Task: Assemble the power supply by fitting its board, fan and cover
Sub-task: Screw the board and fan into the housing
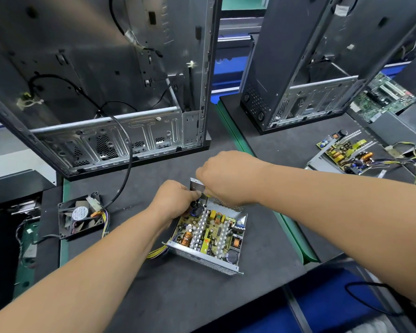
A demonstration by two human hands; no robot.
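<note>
Board [211, 230] sits in its housing [203, 259]; right hand [228, 177] grips a screwdriver [205, 199], left hand [175, 198] pinches a component; fan [81, 217], cover remain.

Two forearms enter from the near edge, both bare from elbow to wrist; no sleeve, glove, watch, ring or strap covers them. Left hand [175, 200] and right hand [228, 177] are bare, fingers uncovered. Nails too small to assess.
</note>
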